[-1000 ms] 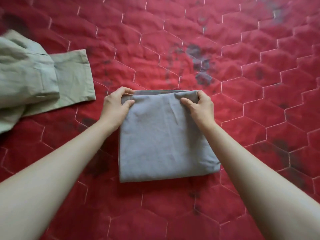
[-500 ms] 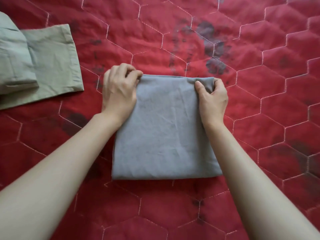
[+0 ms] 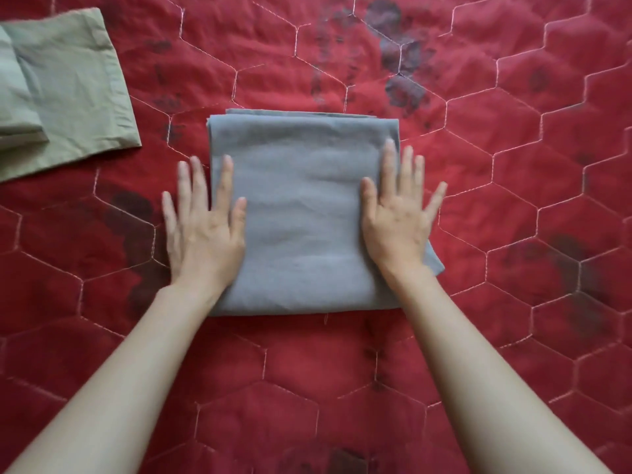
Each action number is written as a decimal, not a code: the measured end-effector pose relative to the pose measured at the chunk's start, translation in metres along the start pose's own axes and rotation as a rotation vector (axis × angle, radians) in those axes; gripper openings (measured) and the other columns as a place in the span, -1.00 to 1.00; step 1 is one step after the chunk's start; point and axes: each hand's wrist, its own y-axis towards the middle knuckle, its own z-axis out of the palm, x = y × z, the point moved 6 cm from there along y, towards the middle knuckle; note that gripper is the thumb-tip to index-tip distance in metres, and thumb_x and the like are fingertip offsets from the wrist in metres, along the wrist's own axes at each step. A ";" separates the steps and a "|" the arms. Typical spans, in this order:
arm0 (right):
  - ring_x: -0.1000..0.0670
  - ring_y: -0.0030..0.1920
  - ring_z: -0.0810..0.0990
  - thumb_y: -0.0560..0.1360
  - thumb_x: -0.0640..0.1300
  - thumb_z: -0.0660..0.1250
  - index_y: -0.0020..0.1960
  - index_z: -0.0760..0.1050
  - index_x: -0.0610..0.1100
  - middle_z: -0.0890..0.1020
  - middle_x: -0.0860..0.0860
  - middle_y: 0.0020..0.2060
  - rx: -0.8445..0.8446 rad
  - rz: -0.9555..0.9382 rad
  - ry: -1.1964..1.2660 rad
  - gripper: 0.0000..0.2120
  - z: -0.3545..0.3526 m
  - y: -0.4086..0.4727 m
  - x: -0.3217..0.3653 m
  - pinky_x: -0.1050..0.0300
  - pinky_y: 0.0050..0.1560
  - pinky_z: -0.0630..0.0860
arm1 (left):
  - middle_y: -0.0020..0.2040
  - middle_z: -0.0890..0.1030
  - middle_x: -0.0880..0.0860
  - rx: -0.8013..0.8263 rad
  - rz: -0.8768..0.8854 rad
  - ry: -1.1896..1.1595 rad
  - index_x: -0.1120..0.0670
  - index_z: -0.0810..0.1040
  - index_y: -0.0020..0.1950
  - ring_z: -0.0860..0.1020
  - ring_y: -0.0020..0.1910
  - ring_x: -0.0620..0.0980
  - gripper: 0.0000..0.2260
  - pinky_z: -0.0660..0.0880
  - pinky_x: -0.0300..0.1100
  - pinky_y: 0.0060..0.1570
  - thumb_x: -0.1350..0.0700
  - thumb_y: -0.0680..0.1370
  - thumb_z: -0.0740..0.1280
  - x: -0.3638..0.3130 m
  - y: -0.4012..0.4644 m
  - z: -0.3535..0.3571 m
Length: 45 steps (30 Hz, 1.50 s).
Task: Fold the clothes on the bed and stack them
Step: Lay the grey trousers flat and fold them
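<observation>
Hands flat, fingers spread and straight, palms down. Your left hand (image 3: 205, 230) lies across the left edge of the grey cloth (image 3: 304, 213): index finger and thumb on the fabric, the other fingers on the red quilt (image 3: 513, 200) beside it. Your right hand (image 3: 398, 217) lies on the cloth's right edge, its outer fingers reaching past the edge. Neither hand pinches or grips anything. Fingertips are motion-blurred.

Grey cloth: folded into a neat rectangle, several layers showing along the far edge, flat on the quilt at centre frame. A lower right corner pokes out under your right wrist.

Green garment (image 3: 68, 87): folded, far left, well apart from the grey cloth, partly out of frame.
</observation>
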 end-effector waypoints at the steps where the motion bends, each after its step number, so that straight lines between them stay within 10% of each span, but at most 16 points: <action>1: -0.08 0.56 -0.12 0.64 0.15 -0.08 0.58 -0.05 0.00 -0.02 -0.06 0.57 0.003 0.104 0.033 -0.45 -0.002 -0.003 -0.015 -0.32 0.47 -0.14 | 0.59 -0.06 0.13 -0.031 -0.015 0.004 -0.02 -0.01 0.59 -0.12 0.56 0.13 -0.48 -0.09 0.23 0.48 -0.09 0.64 -0.04 0.004 -0.002 -0.005; 8: -0.12 0.55 0.07 0.62 0.07 -0.01 0.54 0.16 -0.01 0.16 -0.12 0.54 -0.117 -0.299 0.071 -0.50 0.000 -0.090 0.050 -0.32 0.48 -0.04 | 0.58 0.04 0.13 -0.106 0.379 0.163 -0.02 0.11 0.57 0.01 0.56 0.14 -0.50 -0.04 0.28 0.46 -0.09 0.63 -0.01 -0.069 -0.060 0.012; 17: -0.21 0.54 0.00 0.52 0.38 -0.07 0.54 -0.11 0.22 -0.01 -0.16 0.56 0.035 -0.011 0.073 -0.35 0.013 -0.055 0.002 -0.24 0.46 0.06 | 0.58 -0.11 0.23 -0.015 -0.072 -0.112 -0.13 -0.09 0.58 -0.12 0.55 0.21 -0.42 -0.08 0.18 0.49 -0.22 0.61 0.03 -0.006 0.005 0.007; 25: -0.17 0.23 0.35 0.53 0.33 0.13 0.55 -0.06 0.23 0.33 -0.12 0.28 0.067 -0.077 0.244 -0.32 -0.010 -0.001 0.012 -0.08 0.16 0.44 | 0.26 0.34 0.29 -0.048 -0.106 -0.238 -0.17 0.07 0.56 0.38 0.21 0.30 -0.43 0.24 0.01 0.31 -0.17 0.60 0.18 -0.023 0.042 -0.016; 35: -0.22 -0.12 0.55 0.49 0.37 0.15 0.51 -0.08 0.31 0.31 -0.01 -0.07 0.126 -0.012 0.238 -0.31 -0.002 -0.085 -0.026 0.05 -0.17 0.35 | 0.15 0.41 0.22 0.026 -0.148 -0.179 -0.28 0.01 0.54 0.51 0.06 0.34 -0.41 0.42 0.10 0.11 -0.25 0.56 0.17 -0.009 -0.078 0.002; 45: -0.16 0.02 0.62 0.42 0.33 0.27 0.45 -0.17 0.43 0.63 -0.03 -0.03 0.226 0.104 0.349 -0.21 0.013 -0.276 -0.138 0.03 -0.13 0.45 | 0.18 0.40 0.10 0.280 -0.012 -0.393 -0.36 0.00 0.51 0.48 0.18 0.26 -0.35 0.39 0.07 0.16 -0.15 0.53 0.31 -0.039 -0.245 0.047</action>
